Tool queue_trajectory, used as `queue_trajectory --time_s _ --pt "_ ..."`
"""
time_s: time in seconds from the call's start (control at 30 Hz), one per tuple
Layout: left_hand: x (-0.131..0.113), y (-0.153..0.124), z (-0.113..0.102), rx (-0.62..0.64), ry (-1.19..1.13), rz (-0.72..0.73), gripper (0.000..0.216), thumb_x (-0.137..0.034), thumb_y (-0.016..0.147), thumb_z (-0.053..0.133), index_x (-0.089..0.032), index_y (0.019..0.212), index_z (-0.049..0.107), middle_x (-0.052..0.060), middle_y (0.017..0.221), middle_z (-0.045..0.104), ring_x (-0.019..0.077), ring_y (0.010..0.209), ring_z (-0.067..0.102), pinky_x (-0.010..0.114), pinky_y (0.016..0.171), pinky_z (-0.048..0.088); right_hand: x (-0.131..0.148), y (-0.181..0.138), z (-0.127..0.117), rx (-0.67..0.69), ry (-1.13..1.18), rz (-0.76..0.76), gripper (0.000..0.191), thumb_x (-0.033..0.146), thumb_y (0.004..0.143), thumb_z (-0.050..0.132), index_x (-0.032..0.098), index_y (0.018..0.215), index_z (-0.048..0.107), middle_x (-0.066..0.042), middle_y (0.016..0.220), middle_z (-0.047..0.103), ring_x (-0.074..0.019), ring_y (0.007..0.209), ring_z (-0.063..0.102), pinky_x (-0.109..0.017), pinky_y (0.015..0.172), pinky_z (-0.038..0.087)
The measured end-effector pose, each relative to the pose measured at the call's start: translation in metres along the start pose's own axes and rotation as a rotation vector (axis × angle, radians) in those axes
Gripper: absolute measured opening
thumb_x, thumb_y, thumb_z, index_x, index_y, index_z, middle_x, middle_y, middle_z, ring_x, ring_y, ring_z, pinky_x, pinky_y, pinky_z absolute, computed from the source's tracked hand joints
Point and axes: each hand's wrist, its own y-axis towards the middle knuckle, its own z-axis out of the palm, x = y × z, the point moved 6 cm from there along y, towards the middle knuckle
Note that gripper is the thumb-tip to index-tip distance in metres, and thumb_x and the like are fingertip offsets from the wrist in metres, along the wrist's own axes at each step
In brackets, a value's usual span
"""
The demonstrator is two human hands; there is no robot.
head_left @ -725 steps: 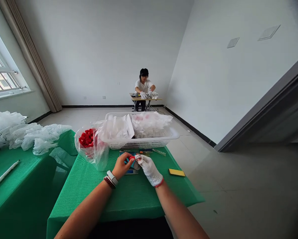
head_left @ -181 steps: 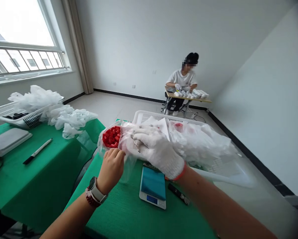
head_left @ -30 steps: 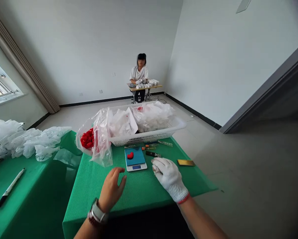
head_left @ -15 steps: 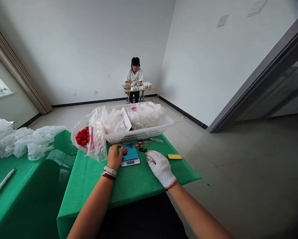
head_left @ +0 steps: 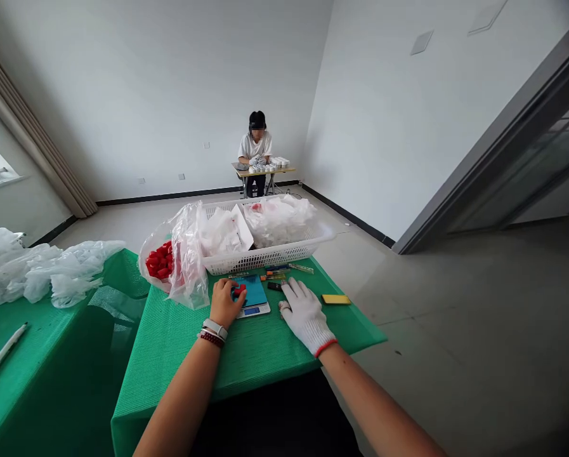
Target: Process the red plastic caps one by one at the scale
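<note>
Left hand (head_left: 224, 303) curled against a red cap (head_left: 239, 291) on the scale (head_left: 260, 309), though I can't tell if I'm gripping it; my gloved right hand (head_left: 306, 315) lies open on the green table (head_left: 170, 355).

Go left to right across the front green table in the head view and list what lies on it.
clear bag of red caps → digital scale → small black object → yellow card
</note>
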Motion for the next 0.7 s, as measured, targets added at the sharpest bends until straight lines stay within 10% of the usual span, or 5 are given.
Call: queue_trajectory --time_s 0.5,0.7 --pt "-0.01 0.0 -0.002 0.016 -0.019 0.076 0.019 -0.029 0.092 0.054 -0.017 0.089 0.067 0.009 0.095 0.062 0.0247 0.095 0.055 0.04 0.085 0.048 -0.002 0.005 -0.005 0.062 0.066 0.034 0.035 0.023 0.09 0.046 0.019 0.119 0.065 -0.008 0.132 0.059 -0.0246 0.111 0.055 -0.037 0.098 0.039" --pt "-0.011 0.002 -0.002 0.038 -0.071 0.059 0.027 -0.029 0.098 0.041 -0.018 0.1 0.065 0.008 0.094 0.064 0.0227 0.091 0.057 0.038 0.082 0.049 0.0 0.044 -0.008 0.365 -0.074 0.09 0.031 0.028 0.089 0.048 0.021 0.114 0.066 -0.013 0.114 0.065 -0.028 0.102 0.061 -0.039 0.087 0.043"
